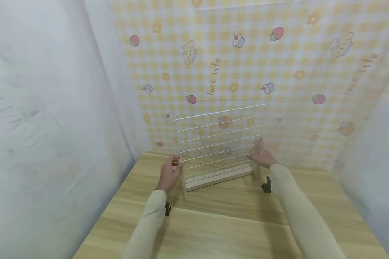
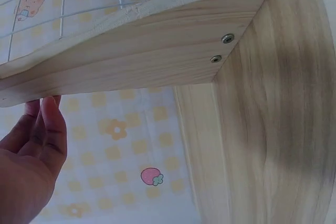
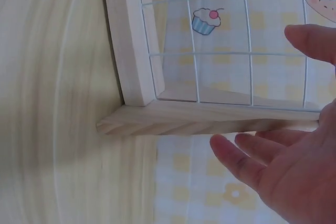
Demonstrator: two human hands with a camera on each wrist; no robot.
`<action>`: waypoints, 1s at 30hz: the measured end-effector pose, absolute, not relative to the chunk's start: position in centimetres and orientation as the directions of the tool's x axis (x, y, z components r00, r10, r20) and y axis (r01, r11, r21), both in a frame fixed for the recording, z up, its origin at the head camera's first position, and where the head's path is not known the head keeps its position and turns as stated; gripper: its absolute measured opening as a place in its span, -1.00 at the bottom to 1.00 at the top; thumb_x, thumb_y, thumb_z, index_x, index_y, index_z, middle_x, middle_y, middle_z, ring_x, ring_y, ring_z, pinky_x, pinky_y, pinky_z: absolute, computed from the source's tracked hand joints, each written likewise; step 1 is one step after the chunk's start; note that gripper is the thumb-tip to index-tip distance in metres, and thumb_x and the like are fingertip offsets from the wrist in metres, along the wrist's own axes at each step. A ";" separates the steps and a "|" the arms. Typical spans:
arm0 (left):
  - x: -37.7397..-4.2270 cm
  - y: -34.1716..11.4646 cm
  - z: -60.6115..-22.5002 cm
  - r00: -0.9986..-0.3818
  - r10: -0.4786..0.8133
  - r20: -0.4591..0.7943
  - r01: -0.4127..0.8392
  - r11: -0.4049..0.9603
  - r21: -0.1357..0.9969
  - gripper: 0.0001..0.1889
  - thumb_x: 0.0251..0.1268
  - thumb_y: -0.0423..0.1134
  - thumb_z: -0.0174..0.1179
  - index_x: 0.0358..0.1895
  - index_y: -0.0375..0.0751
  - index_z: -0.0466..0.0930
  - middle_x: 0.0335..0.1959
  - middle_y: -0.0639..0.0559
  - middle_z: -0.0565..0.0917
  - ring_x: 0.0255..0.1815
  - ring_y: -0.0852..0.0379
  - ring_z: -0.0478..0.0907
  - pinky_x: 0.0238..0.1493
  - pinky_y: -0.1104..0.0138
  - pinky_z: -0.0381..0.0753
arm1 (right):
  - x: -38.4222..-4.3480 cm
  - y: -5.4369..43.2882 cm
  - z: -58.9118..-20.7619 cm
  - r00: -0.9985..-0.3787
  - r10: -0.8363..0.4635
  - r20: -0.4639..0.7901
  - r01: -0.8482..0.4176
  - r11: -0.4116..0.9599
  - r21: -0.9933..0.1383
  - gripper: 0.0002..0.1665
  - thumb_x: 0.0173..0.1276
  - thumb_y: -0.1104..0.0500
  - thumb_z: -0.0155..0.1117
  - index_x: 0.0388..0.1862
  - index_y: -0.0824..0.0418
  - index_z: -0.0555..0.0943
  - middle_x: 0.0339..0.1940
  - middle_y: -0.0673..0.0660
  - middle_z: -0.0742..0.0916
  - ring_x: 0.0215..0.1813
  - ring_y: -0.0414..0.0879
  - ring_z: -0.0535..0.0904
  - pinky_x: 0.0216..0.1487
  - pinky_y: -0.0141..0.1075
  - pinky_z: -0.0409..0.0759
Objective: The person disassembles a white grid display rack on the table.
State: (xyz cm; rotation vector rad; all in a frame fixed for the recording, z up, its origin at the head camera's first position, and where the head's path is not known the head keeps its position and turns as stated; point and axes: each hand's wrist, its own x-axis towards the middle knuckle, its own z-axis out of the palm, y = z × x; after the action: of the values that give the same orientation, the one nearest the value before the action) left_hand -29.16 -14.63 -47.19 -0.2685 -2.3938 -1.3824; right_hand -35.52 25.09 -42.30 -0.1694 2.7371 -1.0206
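A wire-grid rack (image 1: 222,147) with pale wooden sides and a wooden bottom bar (image 1: 218,178) stands upright on the wood-grain table. My left hand (image 1: 170,173) pinches the edge of its left side panel (image 2: 136,51), high above the table; in the left wrist view the fingertips (image 2: 51,103) meet that edge and the thumb is hidden. At the other end, my right hand (image 1: 263,155) straddles the right side panel (image 3: 210,116). Its fingers lie along the outer face, while the thumb (image 3: 312,40) extends over the wires, apart from the wood.
Behind the rack hangs a yellow checked cloth (image 1: 233,72) with cartoon prints. White sheets close off the left side (image 1: 52,126) and the right. The wood-grain table (image 1: 214,230) reaches back to the cloth. Two screw heads show on the left panel (image 2: 227,39).
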 end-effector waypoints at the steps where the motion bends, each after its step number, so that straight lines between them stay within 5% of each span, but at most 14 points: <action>1: -29.2 -14.5 -47.2 -0.915 -0.015 0.403 0.340 0.505 0.793 -0.76 0.50 -0.17 0.15 0.07 -0.17 0.44 0.08 -0.28 0.66 0.09 -0.23 0.67 0.02 -0.06 0.70 | -35.6 25.0 -42.3 -0.973 -0.180 -0.147 -0.042 0.758 -0.651 0.32 0.49 -0.08 0.10 0.46 0.31 -0.77 0.57 0.62 -0.04 0.46 0.57 0.21 0.51 0.31 0.17; 3: -29.3 -14.4 -47.3 -0.911 -0.014 0.412 0.347 0.514 0.784 -0.77 0.49 -0.18 0.16 0.07 -0.16 0.44 0.06 -0.27 0.66 0.09 -0.23 0.67 0.06 -0.09 0.68 | -35.4 24.7 -42.1 -0.980 -0.156 -0.127 -0.041 0.775 -0.630 0.31 0.48 -0.05 0.12 0.48 0.37 -0.72 0.52 0.67 0.13 0.39 0.56 0.34 0.44 0.30 0.30; 7: -29.3 -14.2 -47.3 -0.902 -0.020 0.431 0.358 0.523 0.774 -0.77 0.47 -0.21 0.19 0.05 -0.16 0.43 0.00 -0.24 0.66 0.08 -0.23 0.67 0.10 -0.10 0.67 | -34.0 22.7 -41.0 -1.000 -0.025 -0.005 -0.018 0.814 -0.580 0.10 0.44 -0.01 0.13 0.59 0.46 -0.27 0.37 0.64 0.40 0.34 0.51 0.41 0.35 0.27 0.43; 11: -29.0 -14.3 -47.1 -0.888 -0.047 0.458 0.368 0.526 0.767 -0.76 0.44 -0.25 0.21 0.04 -0.23 0.44 -0.03 -0.27 0.66 0.05 -0.26 0.68 0.10 -0.10 0.67 | -33.4 19.7 -40.0 -0.982 0.077 0.171 -0.056 0.753 -0.656 -0.04 0.41 -0.05 0.17 0.58 0.38 0.04 0.49 0.52 0.31 0.49 0.44 0.24 0.46 0.29 0.29; 17: -29.0 -14.3 -47.4 -0.872 -0.062 0.486 0.387 0.523 0.760 -0.71 0.44 -0.21 0.21 0.07 -0.30 0.45 -0.03 -0.30 0.67 0.03 -0.27 0.69 0.10 -0.10 0.67 | -33.2 16.4 -39.4 -0.912 0.102 0.397 -0.238 0.658 -0.715 0.14 0.28 -0.15 0.39 0.64 0.22 0.01 0.59 0.34 0.28 0.59 0.37 0.12 0.58 0.29 0.02; 22: -28.8 -14.1 -47.7 -0.858 -0.071 0.509 0.405 0.517 0.754 -0.72 0.45 -0.20 0.20 0.04 -0.30 0.45 -0.06 -0.27 0.68 0.01 -0.26 0.70 0.07 -0.09 0.68 | -33.2 15.1 -40.1 -0.903 0.114 0.415 -0.228 0.690 -0.687 0.25 0.19 -0.25 0.43 0.66 0.11 -0.04 0.56 0.34 0.35 0.55 0.36 0.23 0.53 0.32 0.14; 30: -28.5 -13.8 -48.0 -0.854 -0.076 0.514 0.410 0.509 0.757 -0.77 0.46 -0.24 0.18 0.03 -0.26 0.44 -0.04 -0.30 0.67 0.02 -0.28 0.68 0.08 -0.19 0.64 | -34.0 13.9 -42.1 -0.897 0.130 0.424 -0.296 0.535 -0.791 0.34 0.14 -0.08 0.54 0.67 0.11 -0.12 0.55 0.36 0.32 0.54 0.31 0.25 0.46 0.31 0.28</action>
State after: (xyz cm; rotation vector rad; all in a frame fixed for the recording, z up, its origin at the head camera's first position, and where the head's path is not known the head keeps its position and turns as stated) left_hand -28.52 -13.76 -48.02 -0.2729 -2.2640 -1.3200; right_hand -33.97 13.88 -42.13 -0.1805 3.1200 -1.7658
